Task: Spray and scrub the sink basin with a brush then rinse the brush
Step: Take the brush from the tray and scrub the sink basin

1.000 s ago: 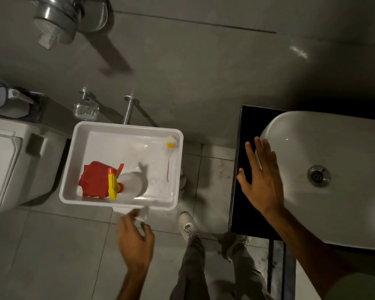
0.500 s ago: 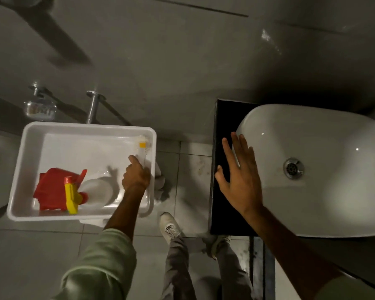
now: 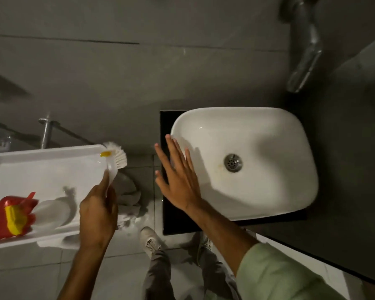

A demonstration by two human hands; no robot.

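A white sink basin [image 3: 268,148] with a metal drain [image 3: 233,162] sits on a black counter at the right. My left hand [image 3: 97,211] is shut on the handle of a white brush [image 3: 115,160] with a yellow band, its bristle head raised over the right rim of a white tub [image 3: 41,154]. My right hand [image 3: 178,176] is spread flat, fingers apart, over the basin's left rim, holding nothing. A white spray bottle [image 3: 50,210] with a yellow and red trigger lies in the tub beside a red cloth [image 3: 0,213].
A chrome tap [image 3: 305,50] projects from the wall above the basin. A chrome pipe [image 3: 45,133] stands behind the tub. My shoes [image 3: 148,239] rest on the tiled floor between tub and counter, near a crumpled white rag [image 3: 128,195].
My left hand reached into the tub, closed on the brush handle and lifted the brush up over the tub's right rim. My right hand stayed spread by the basin's left edge.
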